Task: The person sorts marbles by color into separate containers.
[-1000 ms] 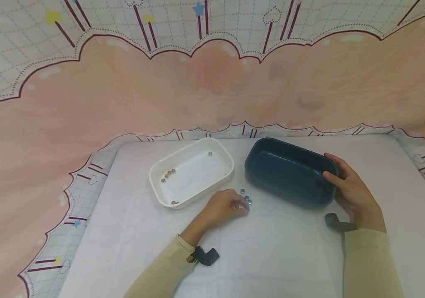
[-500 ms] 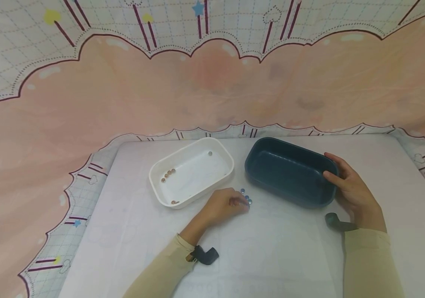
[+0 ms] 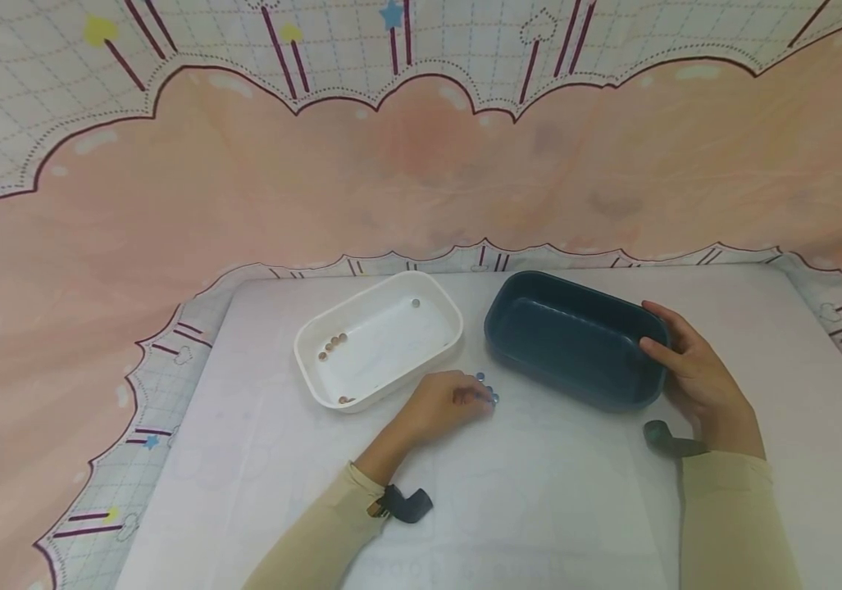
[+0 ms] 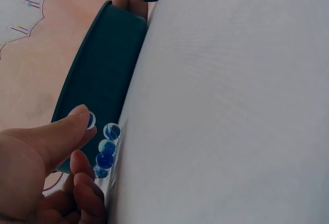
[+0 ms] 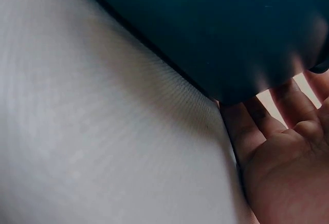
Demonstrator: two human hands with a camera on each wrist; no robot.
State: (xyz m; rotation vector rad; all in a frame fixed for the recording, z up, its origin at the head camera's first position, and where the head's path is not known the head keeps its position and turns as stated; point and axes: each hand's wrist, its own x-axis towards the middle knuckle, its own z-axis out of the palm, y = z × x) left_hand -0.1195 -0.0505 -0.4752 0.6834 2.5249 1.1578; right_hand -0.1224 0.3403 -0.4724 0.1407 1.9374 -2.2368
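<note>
My left hand (image 3: pixel 444 405) is low over the table beside several blue marbles (image 3: pixel 489 390). In the left wrist view its thumb and index finger pinch one glass marble (image 4: pixel 91 121) with blue in it, while the other fingers are curled. Several blue-and-clear marbles (image 4: pixel 105 160) lie in a row just past those fingers. At the right, my right hand (image 3: pixel 701 381) grips the near right end of a dark teal tub (image 3: pixel 575 336), thumb over the rim and fingers along its outer wall. The right wrist view shows the fingers against the tub's side (image 5: pixel 205 39).
A white tub (image 3: pixel 384 378) stands left of the teal one, with several brownish marbles (image 3: pixel 335 342) and a greenish one (image 3: pixel 416 303) inside. A white table (image 3: pixel 539 492) lies under everything. Patterned cloth (image 3: pixel 391 180) hangs behind and to the left.
A blue marble that showed at the left fingertips is now hidden by the fingers in the head view. The left hand has closed and shifted slightly up. The right hand and both tubs stay put.
</note>
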